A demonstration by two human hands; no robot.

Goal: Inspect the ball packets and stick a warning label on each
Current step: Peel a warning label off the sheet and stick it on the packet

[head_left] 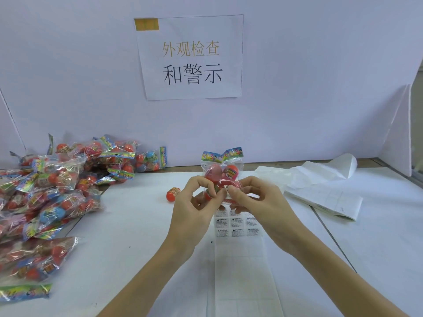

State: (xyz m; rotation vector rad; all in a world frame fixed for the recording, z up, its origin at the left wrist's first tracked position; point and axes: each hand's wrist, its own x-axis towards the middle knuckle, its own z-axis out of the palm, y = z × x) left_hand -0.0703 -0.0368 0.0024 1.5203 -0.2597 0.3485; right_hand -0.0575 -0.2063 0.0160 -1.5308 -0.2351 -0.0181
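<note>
Both hands [231, 202] curled, pinching packet [223, 170].

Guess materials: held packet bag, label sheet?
Held packet: seemingly thin clear glossy plastic film; it crinkles, glints and shows the balls inside, with a printed header on top. Label sheet: probably matte white paper stickers on a liner; lower cells look peeled.

White wall [297, 65] (paper sign [190, 58] attached)

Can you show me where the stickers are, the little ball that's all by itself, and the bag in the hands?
Warning label sheet [237, 224], head view: on the middle printed label.
Loose ball [172, 194], head view: on its orange side.
Held ball packet [220, 171], head view: on the clear bag over the top balls.
</note>
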